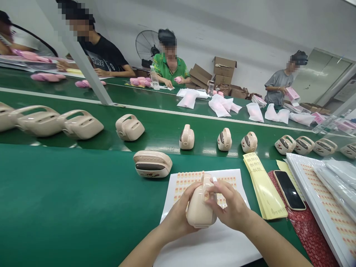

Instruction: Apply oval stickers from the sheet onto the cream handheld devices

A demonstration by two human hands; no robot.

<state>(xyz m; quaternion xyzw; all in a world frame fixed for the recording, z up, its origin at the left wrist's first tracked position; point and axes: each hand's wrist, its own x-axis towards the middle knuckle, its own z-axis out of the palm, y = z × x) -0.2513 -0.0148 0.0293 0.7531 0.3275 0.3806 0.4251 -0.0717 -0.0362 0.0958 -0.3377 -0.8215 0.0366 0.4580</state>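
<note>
A beige, rounded plastic device with a top handle (198,211) is tilted up above a white sheet, its smooth side facing me. My left hand (180,209) wraps around its left side, thumb near the handle. At its upper right, my right hand (229,202) has its thumb and fingers drawn together at a small orange-and-cream sticker (206,195), which lies against the device's surface. Beneath both hands is the sticker sheet (187,181) with rows of similar stickers. Another beige device (152,165) with a dark front panel rests just beyond the sheet.
Several more devices (129,128) line the green belt (158,122). Yellow backing strips (267,193), a phone (289,190), red bubble wrap (311,233) and stacked sticker sheets (319,196) are at right. Across the belt, co-workers handle pink items near white pouches (219,105). A slanted post (80,59) rises at left.
</note>
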